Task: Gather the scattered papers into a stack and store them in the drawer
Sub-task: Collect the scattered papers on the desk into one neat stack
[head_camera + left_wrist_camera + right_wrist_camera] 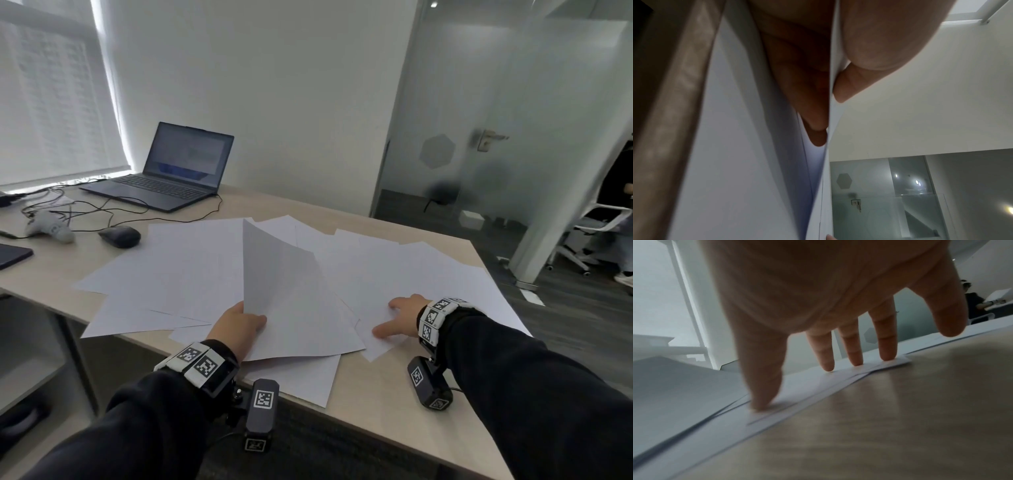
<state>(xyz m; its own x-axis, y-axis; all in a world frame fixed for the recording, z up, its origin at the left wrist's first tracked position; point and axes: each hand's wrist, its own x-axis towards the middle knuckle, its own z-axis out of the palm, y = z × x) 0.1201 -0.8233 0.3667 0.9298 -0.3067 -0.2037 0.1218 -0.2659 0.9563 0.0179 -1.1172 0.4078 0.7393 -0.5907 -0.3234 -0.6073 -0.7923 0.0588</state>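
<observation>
From the head view the left hand (236, 325) pinches lifted sheets (284, 294) near the desk's (394, 404) front edge, the left wrist view confirms thumb against fingers, and the right wrist view shows the right hand's (818, 305) spread fingers (851, 353) pressing loose papers (797, 394), best slid gently leftward under the held sheets

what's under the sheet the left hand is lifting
More overlapping white papers lying flat on the desk. The left hand pinches the raised sheet, which hides whatever lies directly beneath its middle.
</observation>
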